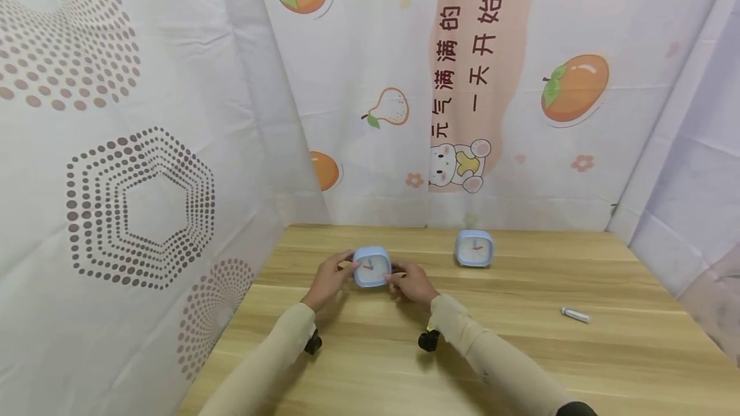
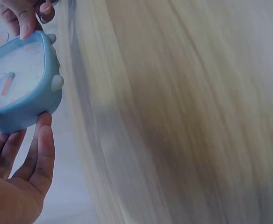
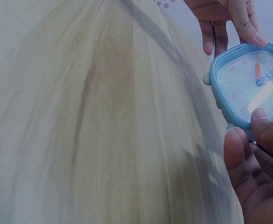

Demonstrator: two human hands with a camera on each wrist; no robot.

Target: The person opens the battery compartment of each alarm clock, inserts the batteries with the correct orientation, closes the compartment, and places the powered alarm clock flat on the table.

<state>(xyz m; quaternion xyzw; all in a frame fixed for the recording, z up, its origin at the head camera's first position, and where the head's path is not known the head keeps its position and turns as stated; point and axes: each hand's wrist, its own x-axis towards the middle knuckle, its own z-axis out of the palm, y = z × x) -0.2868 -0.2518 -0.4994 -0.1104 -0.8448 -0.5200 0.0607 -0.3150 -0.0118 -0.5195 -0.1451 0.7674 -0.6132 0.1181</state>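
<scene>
A light blue alarm clock [image 1: 372,267] with rounded corners and a white dial is held between both hands, facing the person. My left hand [image 1: 332,280] grips its left side, thumb at the front edge and fingers behind. On the opposite side, my right hand [image 1: 414,282] pinches the clock with its thumb on the dial's rim. In the left wrist view the clock's small feet [image 2: 57,83] appear raised off the wood. Orange and blue clock hands [image 3: 259,80] show in the right wrist view. The clock's back is hidden.
A second light blue clock [image 1: 475,249] stands at the back of the wooden table [image 1: 370,364], right of the held one. A small white cylinder, perhaps a battery [image 1: 575,315], lies farther right. Printed curtains [image 1: 370,165] hang behind and beside the table.
</scene>
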